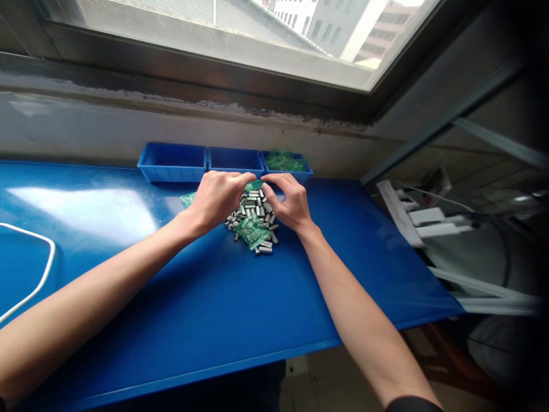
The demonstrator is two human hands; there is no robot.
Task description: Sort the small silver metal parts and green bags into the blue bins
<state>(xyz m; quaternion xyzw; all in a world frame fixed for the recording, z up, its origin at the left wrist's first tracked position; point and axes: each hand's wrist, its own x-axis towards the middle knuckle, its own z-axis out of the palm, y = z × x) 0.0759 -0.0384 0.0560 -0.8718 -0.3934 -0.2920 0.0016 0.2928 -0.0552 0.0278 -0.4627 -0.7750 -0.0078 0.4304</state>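
Observation:
A small green plastic bag (254, 185) is stretched between my two hands, above a heap of short metal pins (257, 206). My left hand (221, 197) is closed, pinching the bag's left side; its fingertips are partly hidden behind the hand. From the other side, my right hand (289, 200) curls thumb and forefinger together at the bag's right edge. On the near part of the heap rests another green bag (252, 231), which seems to have pins inside. More green plastic (187, 199) shows beside my left wrist.
Behind the heap, three blue bins stand in a row: a left bin (174, 163), a middle bin (235, 160) and a right one holding green bags (285, 161). A white cable (50, 252) lies at the left on the blue table (240, 320). A metal frame (398, 217) stands at right.

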